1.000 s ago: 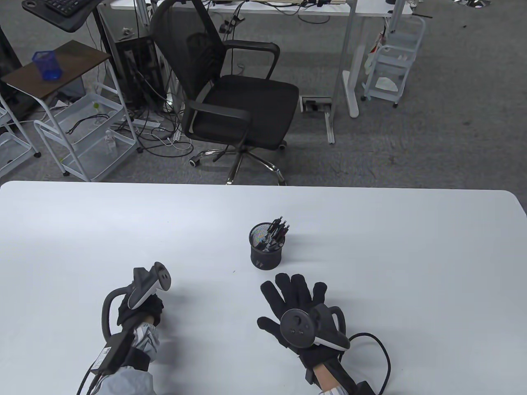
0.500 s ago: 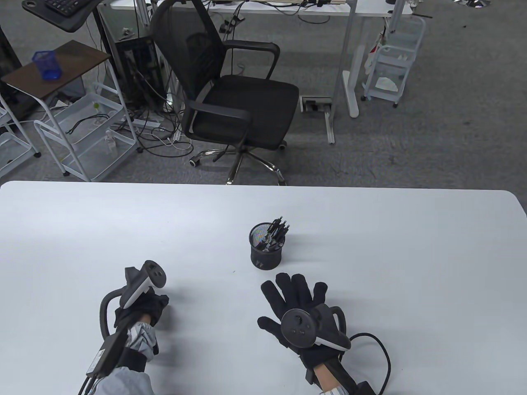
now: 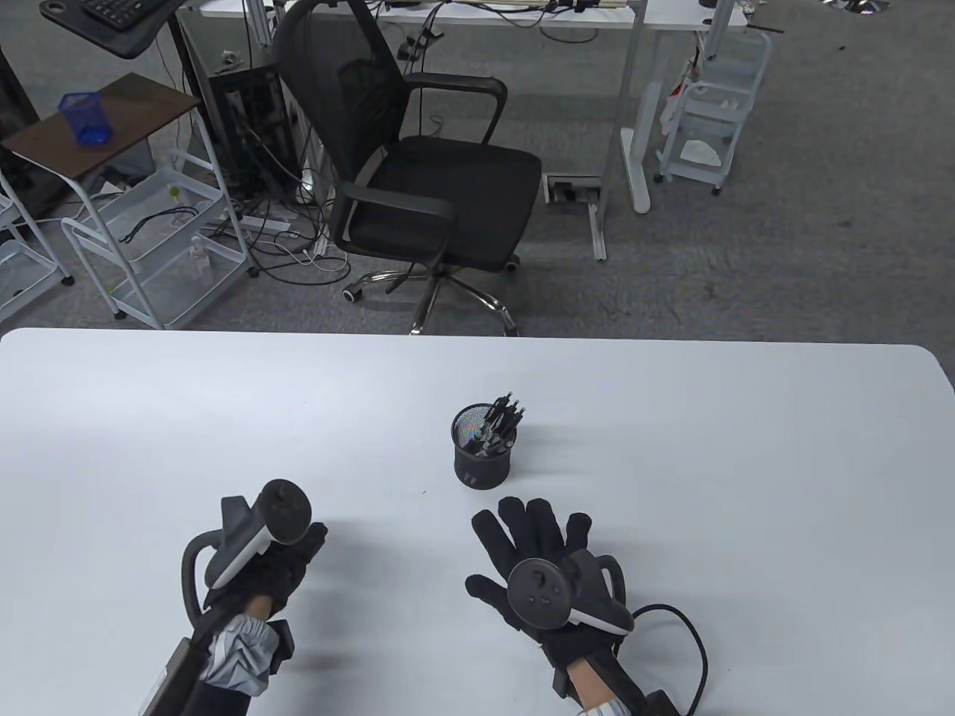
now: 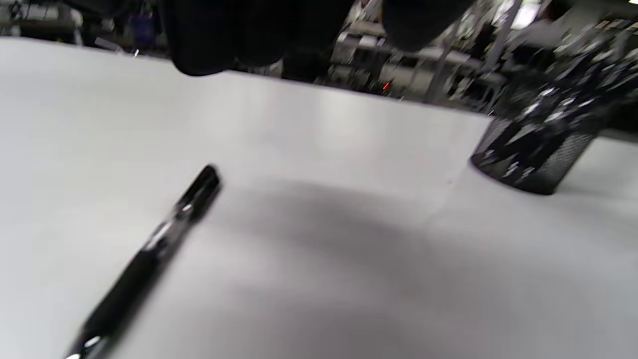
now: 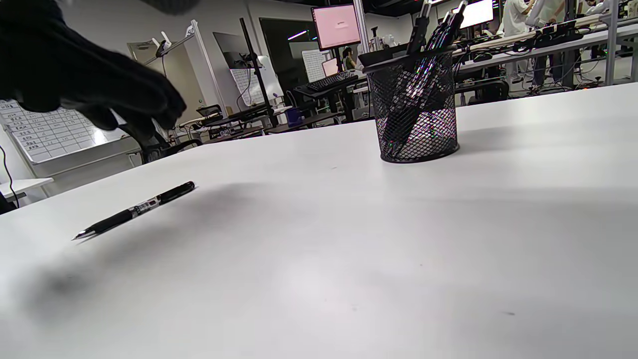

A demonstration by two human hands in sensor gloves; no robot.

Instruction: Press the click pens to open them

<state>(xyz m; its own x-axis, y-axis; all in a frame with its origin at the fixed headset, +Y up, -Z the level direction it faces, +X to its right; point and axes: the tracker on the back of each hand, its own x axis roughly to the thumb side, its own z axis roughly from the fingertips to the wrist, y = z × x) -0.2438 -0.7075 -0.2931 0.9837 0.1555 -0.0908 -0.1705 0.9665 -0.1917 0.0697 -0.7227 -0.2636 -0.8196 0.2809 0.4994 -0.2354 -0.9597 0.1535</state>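
Table view, item one: right hand [image 3: 539,556], flat on the white table [image 3: 746,462] at 5 o'clock from the mesh pen holder [image 3: 483,451], fingers spread wide and holding nothing; I read it as parked, steadying me while the other side works. Item two: left hand [image 3: 261,552], raised off the surface at 8 o'clock from the holder, its fingers mostly hidden behind the tracker; the left wrist view shows them hanging clear with nothing in them. Item three: one loose click pen [image 5: 134,209], lying flat on the table beneath the left hand and well apart from the holder. In the right wrist view its long axis runs from 8 o'clock to 2 o'clock, with the silver point at 8 and the button end at 2. Whether the point is clicked out, I cannot tell. Item four: remaining pens [image 3: 501,418], standing in the holder and leaning toward 1 o'clock, button ends up, which I judge keeps them ready to draw.
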